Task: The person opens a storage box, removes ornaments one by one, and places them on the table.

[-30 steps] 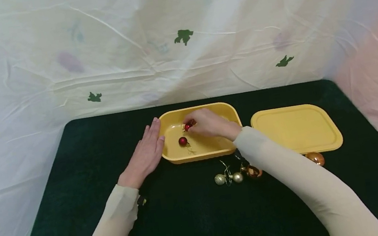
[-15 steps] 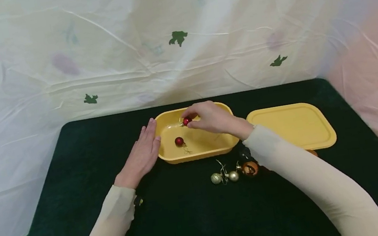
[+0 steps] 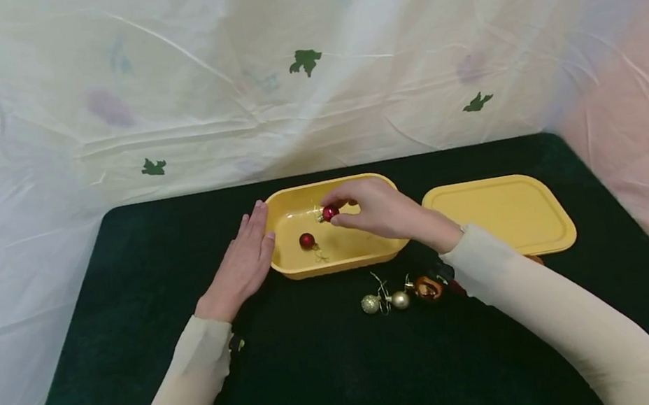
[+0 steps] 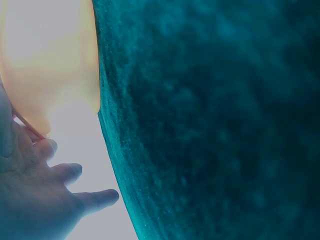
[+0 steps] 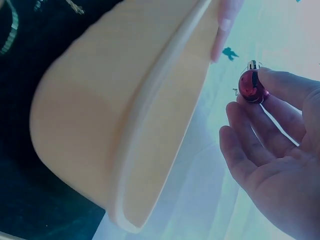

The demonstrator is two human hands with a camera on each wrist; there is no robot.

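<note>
My right hand pinches a shiny red Christmas bauble between thumb and fingers, over the inside of a yellow plastic box. In the right wrist view, that bauble has its silver cap upward and shows beyond the box rim. A second, darker red bauble lies on the box floor, its gold string loop beside it. My left hand rests flat with extended fingers against the box's left end; its fingers also show spread in the left wrist view.
A yellow lid lies right of the box. In front of the box are a glittery gold bauble, a smooth gold bauble and a copper bauble. The right sleeve partly hides more ornaments. A patterned cloth hangs behind the table.
My right hand has lifted a little and shifted right, with the red bauble still pinched. The left hand stays against the box. The head view has shifted slightly.
</note>
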